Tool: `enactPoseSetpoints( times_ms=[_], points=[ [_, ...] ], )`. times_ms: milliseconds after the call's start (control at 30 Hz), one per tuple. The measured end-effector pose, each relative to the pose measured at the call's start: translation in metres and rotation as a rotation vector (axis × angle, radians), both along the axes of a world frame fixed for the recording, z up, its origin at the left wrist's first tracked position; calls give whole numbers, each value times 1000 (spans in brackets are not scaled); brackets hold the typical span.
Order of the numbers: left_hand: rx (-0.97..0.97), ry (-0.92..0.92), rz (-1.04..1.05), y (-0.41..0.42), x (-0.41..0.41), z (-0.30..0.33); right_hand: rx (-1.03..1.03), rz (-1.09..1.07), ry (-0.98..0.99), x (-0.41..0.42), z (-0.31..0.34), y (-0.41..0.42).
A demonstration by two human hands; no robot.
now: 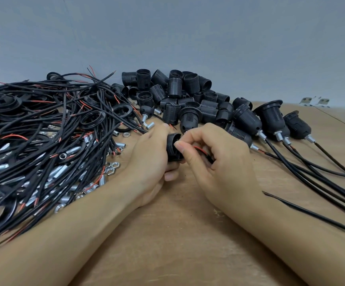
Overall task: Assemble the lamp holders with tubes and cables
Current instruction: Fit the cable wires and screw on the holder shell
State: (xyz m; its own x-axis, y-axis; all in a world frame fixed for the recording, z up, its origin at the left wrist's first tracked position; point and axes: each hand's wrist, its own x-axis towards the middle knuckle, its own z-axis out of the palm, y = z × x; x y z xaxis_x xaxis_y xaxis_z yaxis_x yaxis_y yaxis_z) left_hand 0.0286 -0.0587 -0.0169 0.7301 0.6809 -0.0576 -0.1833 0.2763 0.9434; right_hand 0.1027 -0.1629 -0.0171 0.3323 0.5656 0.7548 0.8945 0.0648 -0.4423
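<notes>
Fingers of the left hand [151, 153] clasp a black ribbed plastic lamp holder [173, 148] at table centre; the right hand [214, 159] pinches a red-and-black cable [203, 151] at its mouth. Threading seems underway; pulling the wire through likely follows. Finished holders [270, 120] lie at two o'clock. No containers visible.

Both bare forearms reach forward over the table [177, 234], converging toward its middle. The left hand [151, 159] curls around a black lamp holder [173, 148], thumb underneath. The right hand [214, 162], just beside it, pinches a red-and-black cable [203, 151] with bent fingers.
</notes>
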Motion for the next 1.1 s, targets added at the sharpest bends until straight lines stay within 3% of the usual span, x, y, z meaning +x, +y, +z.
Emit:
enactPoseSetpoints(
  times_ms=[233, 400, 467, 600, 667, 900, 1100],
  points=[
    [-18, -21, -9, 7, 1, 1, -42, 135, 61, 8, 8, -1],
    [87, -16, 106, 13, 4, -3, -138, 206, 491, 17, 21, -8],
    [84, -17, 110, 15, 4, -4, -332, 181, 406, 33, 34, -17],
    [112, 8, 101, 17, 5, -6, -1023, 159, 330, 58, 52, -41],
    [112, 17, 93, 18, 5, -7, -1196, 118, 274, 61, 49, -46],
    [142, 17, 94, 17, 5, -8, -816, 192, 397, 47, 40, -31],
    [126, -7, 115, 18, 5, -8, -747, 259, 407, 36, 33, -28]
  ],
)
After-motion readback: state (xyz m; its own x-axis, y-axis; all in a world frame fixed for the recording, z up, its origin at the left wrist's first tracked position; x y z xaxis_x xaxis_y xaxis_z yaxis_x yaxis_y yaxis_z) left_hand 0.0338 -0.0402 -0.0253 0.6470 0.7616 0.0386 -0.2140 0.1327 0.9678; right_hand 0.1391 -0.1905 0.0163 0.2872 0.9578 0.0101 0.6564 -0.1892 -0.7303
